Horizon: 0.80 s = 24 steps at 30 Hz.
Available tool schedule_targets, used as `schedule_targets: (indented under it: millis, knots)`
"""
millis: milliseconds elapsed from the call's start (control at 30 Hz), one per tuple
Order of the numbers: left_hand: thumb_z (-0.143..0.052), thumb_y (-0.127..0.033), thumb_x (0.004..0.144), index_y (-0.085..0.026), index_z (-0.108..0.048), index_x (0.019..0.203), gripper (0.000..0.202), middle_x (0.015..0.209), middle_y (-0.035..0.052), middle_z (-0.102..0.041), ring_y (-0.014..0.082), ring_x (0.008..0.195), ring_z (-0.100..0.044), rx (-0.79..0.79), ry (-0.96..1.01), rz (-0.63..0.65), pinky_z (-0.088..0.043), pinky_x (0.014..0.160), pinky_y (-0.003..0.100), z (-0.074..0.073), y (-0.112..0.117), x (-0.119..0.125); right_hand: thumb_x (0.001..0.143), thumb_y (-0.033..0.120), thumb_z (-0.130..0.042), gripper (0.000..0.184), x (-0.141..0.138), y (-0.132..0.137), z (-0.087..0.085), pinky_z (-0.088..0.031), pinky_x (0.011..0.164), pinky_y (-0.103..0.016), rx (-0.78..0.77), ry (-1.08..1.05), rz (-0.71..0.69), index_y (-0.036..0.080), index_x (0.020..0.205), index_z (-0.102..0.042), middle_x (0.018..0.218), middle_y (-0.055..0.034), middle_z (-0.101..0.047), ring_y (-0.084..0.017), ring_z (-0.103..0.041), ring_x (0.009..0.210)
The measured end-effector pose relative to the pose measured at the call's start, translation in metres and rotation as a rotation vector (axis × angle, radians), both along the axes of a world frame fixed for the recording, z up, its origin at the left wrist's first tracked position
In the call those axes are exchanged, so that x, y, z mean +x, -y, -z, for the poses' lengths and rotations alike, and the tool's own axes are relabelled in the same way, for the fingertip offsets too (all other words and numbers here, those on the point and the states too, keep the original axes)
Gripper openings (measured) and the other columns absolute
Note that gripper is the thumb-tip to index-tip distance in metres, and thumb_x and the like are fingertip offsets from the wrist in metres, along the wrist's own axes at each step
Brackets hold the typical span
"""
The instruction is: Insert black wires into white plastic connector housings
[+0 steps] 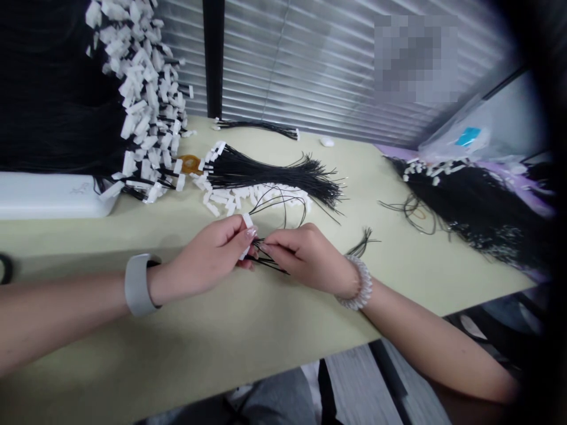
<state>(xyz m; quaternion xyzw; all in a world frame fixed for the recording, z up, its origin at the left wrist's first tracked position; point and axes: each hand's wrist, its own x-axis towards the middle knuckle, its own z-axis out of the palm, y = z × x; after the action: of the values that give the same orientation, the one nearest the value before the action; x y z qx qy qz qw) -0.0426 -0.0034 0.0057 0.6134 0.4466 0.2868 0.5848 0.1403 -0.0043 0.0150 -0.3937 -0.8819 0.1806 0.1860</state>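
Note:
My left hand (217, 251) is closed, thumb and fingers pinching white plastic connectors (247, 221) with thin black wires (272, 264) running out to the right. Close beside it, my right hand (305, 257) pinches the black wires near the connectors. Which wire ends lie between its fingertips is hidden. Just behind my hands, loose white connectors (241, 198) lie in a heap, with a few curved wires (283, 203) looping over them. Beyond that lies a thick bundle of black wires (266, 171) with white connectors at its left end.
A large mass of black wires (53, 88) with many white connectors fills the back left, above a white box (48, 196). A roll of amber tape (190, 164) sits near it. More wires (478, 206) lie at right on purple material. The table's front edge (310, 361) runs below my arms.

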Motion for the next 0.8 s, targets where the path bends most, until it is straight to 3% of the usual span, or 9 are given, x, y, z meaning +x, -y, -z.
schedule_targets:
  millis: [267, 367, 433, 533, 633, 700, 800]
  knots:
    - [-0.039, -0.038, 0.085, -0.018, -0.043, 0.074, 0.023, 0.069, -0.0027, -0.053, 0.0112, 0.061, -0.059, 0.019, -0.005, -0.01, -0.047, 0.059, 0.025, 0.001, 0.0, 0.001, 0.075, 0.02, -0.051, 0.015, 0.017, -0.007, -0.005, -0.03, 0.047, -0.02, 0.348, 0.158, 0.144, 0.019, 0.069, -0.065, 0.045, 0.0042, -0.049, -0.005, -0.04, 0.042]
    - [-0.039, -0.038, 0.085, -0.018, -0.044, 0.077, 0.023, 0.07, -0.0028, -0.052, 0.0112, 0.061, -0.059, -0.011, 0.031, -0.008, -0.048, 0.06, 0.027, 0.002, 0.0, 0.0, 0.075, 0.021, -0.054, 0.014, 0.036, -0.019, -0.012, -0.038, 0.05, -0.021, 0.431, 0.021, 0.298, 0.02, 0.077, -0.068, 0.049, 0.003, -0.055, -0.007, -0.046, 0.044]
    - [-0.039, -0.038, 0.086, -0.018, -0.045, 0.078, 0.023, 0.071, -0.0028, -0.051, 0.0108, 0.062, -0.059, -0.024, 0.04, -0.003, -0.049, 0.061, 0.027, 0.002, 0.0, 0.0, 0.075, 0.021, -0.056, 0.013, 0.051, -0.029, -0.017, -0.043, 0.052, -0.023, 0.463, -0.221, 0.435, 0.018, 0.08, -0.067, 0.059, -0.0007, -0.061, -0.009, -0.053, 0.05]
    - [-0.039, -0.039, 0.086, -0.017, -0.045, 0.078, 0.023, 0.071, -0.0028, -0.051, 0.0101, 0.062, -0.059, -0.035, 0.037, 0.003, -0.05, 0.062, 0.026, 0.001, 0.0, 0.0, 0.074, 0.019, -0.057, 0.019, 0.071, -0.043, -0.027, -0.046, 0.053, -0.025, 0.384, -0.682, 0.548, 0.016, 0.092, -0.063, 0.091, -0.0099, -0.064, -0.016, -0.061, 0.068]
    - [-0.039, -0.038, 0.086, -0.017, -0.045, 0.078, 0.023, 0.071, -0.0029, -0.051, 0.0096, 0.062, -0.059, -0.052, 0.037, 0.009, -0.05, 0.063, 0.026, 0.001, 0.001, 0.0, 0.079, 0.021, -0.051, 0.023, 0.085, -0.049, -0.035, -0.047, 0.057, -0.024, 0.148, -1.035, 0.543, 0.018, 0.1, -0.059, 0.115, -0.0122, -0.054, -0.016, -0.062, 0.08]
    - [-0.039, -0.038, 0.086, -0.017, -0.045, 0.078, 0.023, 0.071, -0.003, -0.051, 0.0095, 0.063, -0.059, -0.058, 0.041, 0.014, -0.05, 0.063, 0.026, 0.002, 0.0, -0.001, 0.081, 0.023, -0.05, 0.014, 0.088, -0.05, -0.036, -0.046, 0.056, -0.021, 0.013, -1.161, 0.529, 0.019, 0.091, -0.059, 0.107, -0.0083, -0.057, -0.01, -0.06, 0.071]
    - [-0.04, -0.038, 0.086, -0.017, -0.045, 0.078, 0.022, 0.07, -0.0034, -0.051, 0.0091, 0.062, -0.059, -0.057, 0.03, 0.014, -0.049, 0.063, 0.025, 0.003, 0.0, -0.001, 0.08, 0.022, -0.055, 0.009, 0.078, -0.045, -0.029, -0.043, 0.046, -0.019, -0.088, -1.161, 0.442, 0.022, 0.088, -0.058, 0.073, 0.001, -0.058, -0.005, -0.052, 0.049]
